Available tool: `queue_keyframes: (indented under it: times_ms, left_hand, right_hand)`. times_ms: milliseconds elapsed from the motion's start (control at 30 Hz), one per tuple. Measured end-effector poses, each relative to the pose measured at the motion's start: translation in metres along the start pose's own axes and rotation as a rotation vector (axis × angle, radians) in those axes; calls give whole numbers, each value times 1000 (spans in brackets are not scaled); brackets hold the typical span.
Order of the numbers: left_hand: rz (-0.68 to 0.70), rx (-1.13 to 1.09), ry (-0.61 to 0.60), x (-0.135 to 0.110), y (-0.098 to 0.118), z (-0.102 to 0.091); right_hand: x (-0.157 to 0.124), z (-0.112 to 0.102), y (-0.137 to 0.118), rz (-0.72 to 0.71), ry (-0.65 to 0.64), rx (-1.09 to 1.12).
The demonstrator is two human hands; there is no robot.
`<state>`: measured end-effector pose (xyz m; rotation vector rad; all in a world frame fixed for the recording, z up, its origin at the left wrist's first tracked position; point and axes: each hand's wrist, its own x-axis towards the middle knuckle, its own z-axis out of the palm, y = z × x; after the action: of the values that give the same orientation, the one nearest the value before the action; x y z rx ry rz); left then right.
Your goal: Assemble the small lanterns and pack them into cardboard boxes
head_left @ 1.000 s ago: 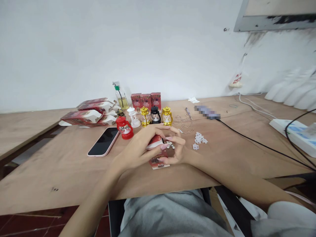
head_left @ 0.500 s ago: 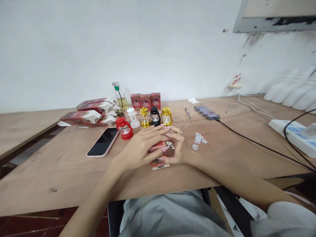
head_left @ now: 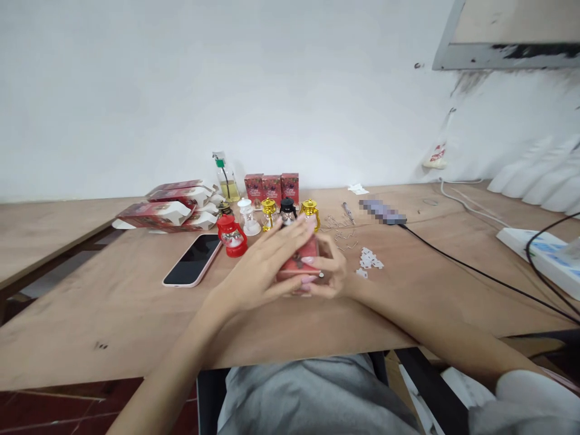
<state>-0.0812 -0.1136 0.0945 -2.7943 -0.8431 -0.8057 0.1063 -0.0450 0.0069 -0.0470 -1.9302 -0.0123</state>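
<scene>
A small red printed box [head_left: 302, 263] is held upright between both hands just above the wooden table [head_left: 113, 314]. My left hand [head_left: 260, 266] lies over its left face with fingers stretched along it. From the right, my right hand [head_left: 328, 273] wraps the box with fingers curled on its front. Behind them stands a row of tiny lanterns: red [head_left: 231, 235], white [head_left: 249, 216], gold [head_left: 268, 213], black [head_left: 287, 211] and gold [head_left: 310, 212].
A phone in a pink case [head_left: 193, 260] lies to the left. Flat red cartons [head_left: 158, 211] are stacked at back left, three upright red boxes [head_left: 272, 186] by the wall. Small white pieces [head_left: 369, 260] and wire clips [head_left: 342, 232] lie right; a black cable [head_left: 475, 272] runs to a power strip [head_left: 539, 254].
The red box has been raised from lying low on the table to standing upright between both hands. The hands have lifted a little toward the lanterns.
</scene>
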Motion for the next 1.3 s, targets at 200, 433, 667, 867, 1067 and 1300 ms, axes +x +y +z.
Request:
queue_keyframes:
  times_ms: [200,433,667,867,1067,1300]
  left_hand:
    - [-166,98,289,-16,-17,-36]
    - [-273,199,337,-31,-26,-60]
    - [-297,271,330,-38,-29,-67]
    - [-280,256,326,-38,-33,-65]
    - [-292,274,281,-35,-36,-60]
    - [-287,296,265,-35,-38,-60]
  right_hand:
    - [51,-36,52,196,297,-293]
    - [81,-35,178,557,290,-430]
    - [80,-4,215,1152,242,-532]
    - [98,10,190,1138,-24,-714]
    - [114,7,131,764,-431,-874]
    - [109,-7,109,962,-925,-705]
